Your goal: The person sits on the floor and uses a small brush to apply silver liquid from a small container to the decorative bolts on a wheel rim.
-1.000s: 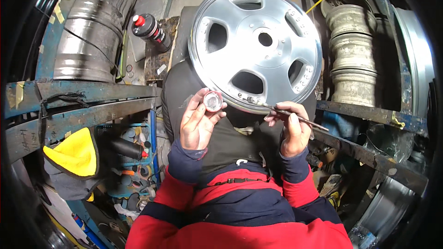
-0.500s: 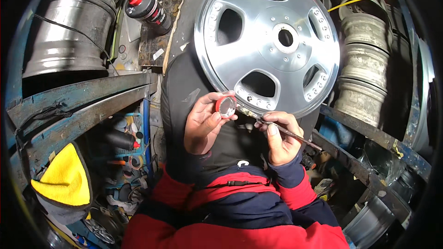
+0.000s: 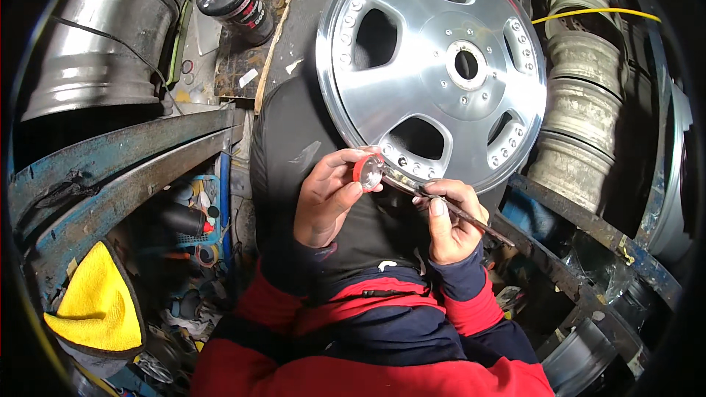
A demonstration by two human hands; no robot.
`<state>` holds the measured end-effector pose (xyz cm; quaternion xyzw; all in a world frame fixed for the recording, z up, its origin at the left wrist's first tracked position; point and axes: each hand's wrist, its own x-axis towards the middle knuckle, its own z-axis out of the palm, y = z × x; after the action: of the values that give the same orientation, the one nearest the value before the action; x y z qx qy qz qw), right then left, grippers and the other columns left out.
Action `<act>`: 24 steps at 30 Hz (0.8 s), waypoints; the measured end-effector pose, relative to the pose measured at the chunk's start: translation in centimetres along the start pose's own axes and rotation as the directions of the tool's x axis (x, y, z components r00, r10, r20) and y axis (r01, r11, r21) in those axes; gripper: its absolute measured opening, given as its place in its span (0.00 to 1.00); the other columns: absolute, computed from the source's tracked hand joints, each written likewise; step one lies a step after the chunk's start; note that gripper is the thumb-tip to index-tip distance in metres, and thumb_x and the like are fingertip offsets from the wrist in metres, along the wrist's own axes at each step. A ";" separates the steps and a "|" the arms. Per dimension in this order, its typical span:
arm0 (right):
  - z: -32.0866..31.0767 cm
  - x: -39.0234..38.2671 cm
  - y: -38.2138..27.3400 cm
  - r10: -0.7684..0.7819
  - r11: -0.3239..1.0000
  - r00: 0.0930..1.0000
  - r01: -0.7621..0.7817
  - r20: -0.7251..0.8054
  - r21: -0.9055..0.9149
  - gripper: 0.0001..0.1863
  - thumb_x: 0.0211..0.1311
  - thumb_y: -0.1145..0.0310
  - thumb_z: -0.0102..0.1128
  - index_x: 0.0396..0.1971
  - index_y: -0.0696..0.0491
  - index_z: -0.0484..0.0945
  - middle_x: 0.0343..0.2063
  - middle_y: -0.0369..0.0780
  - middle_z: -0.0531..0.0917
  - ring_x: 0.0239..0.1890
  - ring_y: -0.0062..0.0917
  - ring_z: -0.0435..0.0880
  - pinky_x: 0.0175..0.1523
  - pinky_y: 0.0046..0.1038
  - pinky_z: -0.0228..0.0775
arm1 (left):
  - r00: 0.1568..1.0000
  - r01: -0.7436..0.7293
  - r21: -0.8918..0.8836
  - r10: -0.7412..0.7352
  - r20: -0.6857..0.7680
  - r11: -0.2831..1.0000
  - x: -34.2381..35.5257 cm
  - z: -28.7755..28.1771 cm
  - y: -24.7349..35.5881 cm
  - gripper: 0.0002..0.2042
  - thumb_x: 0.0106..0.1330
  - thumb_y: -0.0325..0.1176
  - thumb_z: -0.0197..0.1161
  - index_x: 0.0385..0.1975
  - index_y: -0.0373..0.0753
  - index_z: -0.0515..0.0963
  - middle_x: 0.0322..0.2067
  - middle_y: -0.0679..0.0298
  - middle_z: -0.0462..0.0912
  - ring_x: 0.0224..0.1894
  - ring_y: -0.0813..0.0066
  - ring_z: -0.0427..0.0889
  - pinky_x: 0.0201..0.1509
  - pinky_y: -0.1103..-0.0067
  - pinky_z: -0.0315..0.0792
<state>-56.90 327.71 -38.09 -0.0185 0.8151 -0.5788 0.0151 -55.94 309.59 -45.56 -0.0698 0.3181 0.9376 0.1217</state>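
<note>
Left hand (image 3: pixel 327 195): pinched narrow, thumb and fingers holding a small red bottle cap (image 3: pixel 359 170).
Red bottle cap: raised above the lap, just in front of the wheel's near edge; tipped on its side, hollow facing right.
Inside the cap: a dab of white matter, bright against the rim.
Right hand (image 3: pixel 454 224): closed in a pen-like grip on a slim brush (image 3: pixel 482 230), dark handle slanting down to the right.
Brush tip: pointed left toward the cap's mouth; too small to tell whether touching.
Alloy wheel (image 3: pixel 434 88): large, polished silver, face up beyond the hands, with five openings edged by rows of rivets.
Upright container: black bottle (image 3: pixel 237 11) with a red top, at upper left on a worn wooden board (image 3: pixel 229 82); contents hidden.
Basket: blue, lattice-sided plastic basket (image 3: pixel 190 238), low on the left under a steel frame (image 3: pixel 129 147), amid a jumble of small items; a second, red-capped dark bottle (image 3: pixel 179 219) lying at the basket.
Lower left: yellow towel (image 3: pixel 99 301) with dark edging.
Upper left: silver wheel barrels (image 3: pixel 103 44).
Right side: stack of dull, scuffed wheel rims (image 3: pixel 577 114), with a yellow hose (image 3: pixel 596 12) across the top.
</note>
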 end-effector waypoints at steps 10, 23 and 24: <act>0.5 0.4 -0.1 -0.067 0.996 0.998 0.065 -0.014 -0.067 0.07 0.56 0.80 0.56 0.35 0.62 0.78 0.29 0.45 0.83 0.27 0.26 0.83 0.35 0.24 0.74 | 1.000 -0.024 0.034 0.024 -0.002 0.999 0.0 -0.4 0.0 0.20 0.66 0.30 0.59 0.57 0.37 0.65 0.61 0.45 0.65 0.60 0.62 0.70 0.57 0.67 0.71; 0.6 -0.5 0.0 0.033 0.999 0.999 -0.034 -0.037 -0.016 0.06 0.60 0.77 0.55 0.35 0.62 0.78 0.29 0.44 0.83 0.29 0.24 0.82 0.37 0.24 0.74 | 0.999 -0.035 0.037 0.036 -0.008 0.999 -0.1 -0.7 -0.1 0.19 0.67 0.29 0.57 0.57 0.37 0.66 0.59 0.47 0.68 0.59 0.62 0.72 0.58 0.68 0.71; 0.7 -0.6 0.2 0.075 0.993 0.995 -0.068 -0.068 0.100 0.07 0.62 0.76 0.54 0.37 0.62 0.76 0.30 0.44 0.82 0.30 0.24 0.82 0.39 0.24 0.74 | 0.999 -0.035 0.019 0.035 -0.013 0.999 0.0 -0.8 -0.1 0.19 0.67 0.29 0.57 0.57 0.37 0.66 0.59 0.46 0.68 0.58 0.62 0.72 0.58 0.68 0.71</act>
<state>-56.32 327.11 -38.49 0.0322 0.7860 -0.6173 0.0072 -55.82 309.22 -46.23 -0.0695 0.3288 0.9361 0.1038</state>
